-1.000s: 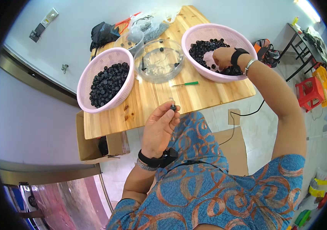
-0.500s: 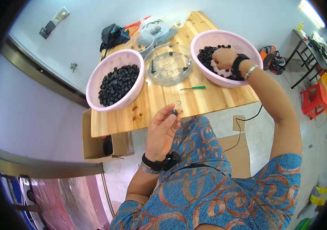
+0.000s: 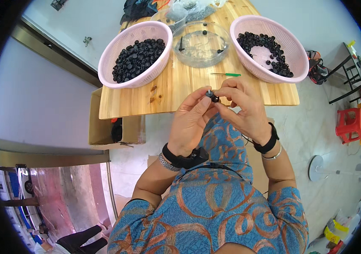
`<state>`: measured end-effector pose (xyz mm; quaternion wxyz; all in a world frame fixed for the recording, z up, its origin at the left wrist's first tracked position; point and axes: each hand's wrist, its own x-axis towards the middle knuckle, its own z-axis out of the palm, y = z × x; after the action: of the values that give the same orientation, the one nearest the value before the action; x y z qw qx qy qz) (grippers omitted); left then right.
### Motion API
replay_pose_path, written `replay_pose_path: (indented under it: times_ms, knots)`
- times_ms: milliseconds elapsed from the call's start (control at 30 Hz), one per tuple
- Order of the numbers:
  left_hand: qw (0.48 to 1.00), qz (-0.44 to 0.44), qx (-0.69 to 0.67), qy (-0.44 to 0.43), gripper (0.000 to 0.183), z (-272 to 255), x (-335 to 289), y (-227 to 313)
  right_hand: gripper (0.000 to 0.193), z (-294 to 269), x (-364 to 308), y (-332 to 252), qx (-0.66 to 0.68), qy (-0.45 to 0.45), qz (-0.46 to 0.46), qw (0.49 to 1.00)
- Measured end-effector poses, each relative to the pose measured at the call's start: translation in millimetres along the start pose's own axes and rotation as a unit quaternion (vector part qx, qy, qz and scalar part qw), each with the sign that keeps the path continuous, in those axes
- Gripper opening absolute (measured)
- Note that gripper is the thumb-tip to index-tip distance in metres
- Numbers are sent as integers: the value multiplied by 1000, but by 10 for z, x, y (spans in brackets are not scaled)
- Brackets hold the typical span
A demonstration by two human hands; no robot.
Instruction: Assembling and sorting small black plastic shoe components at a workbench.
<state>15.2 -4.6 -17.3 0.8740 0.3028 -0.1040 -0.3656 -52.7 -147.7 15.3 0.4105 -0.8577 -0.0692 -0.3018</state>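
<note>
Between the thumb and fingers of my left hand [image 3: 189, 125] is a small black knob [image 3: 209, 94] with a pale metal stud sticking up. My right hand [image 3: 246, 108] pinches a small round black part [image 3: 215, 100] right beside it; whether the two pieces touch, I cannot tell. Both hands meet at the table's front edge, above my lap. At left, a pink basket [image 3: 104, 72] holds a heap of black knobs [image 3: 140, 59]. Another pink basket [image 3: 303, 67], at right, has small black round parts [image 3: 280, 65] spread round its bottom.
A green-handled screwdriver [image 3: 232, 75] lies on the wooden table [image 3: 180, 95]. Behind it stands a clear round tray [image 3: 201, 63] with a few black bits. Plastic bags [image 3: 197, 10] lie at the back. Below the table's left side is a cardboard box [image 3: 96, 122]; a red stool [image 3: 349, 125] stands far right.
My right hand has left the right basket with a small black part and come beside my left hand. The view has shifted; a person's legs now show at lower left.
</note>
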Motion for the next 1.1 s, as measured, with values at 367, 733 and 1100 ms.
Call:
replay_pose_path:
  times_ms: [367,733,1100]
  knots:
    - [997,-62,-33,-24,26,-48,-92,-20,20,129,-204,59,375,66,148,913]
    - [996,21,84,-24,27,52,-104,-103,15,310,-307,30,447,125,190,865]
    - [985,87,148,-2,17,15,-99,-130,15,324,-332,91,458,117,141,870]
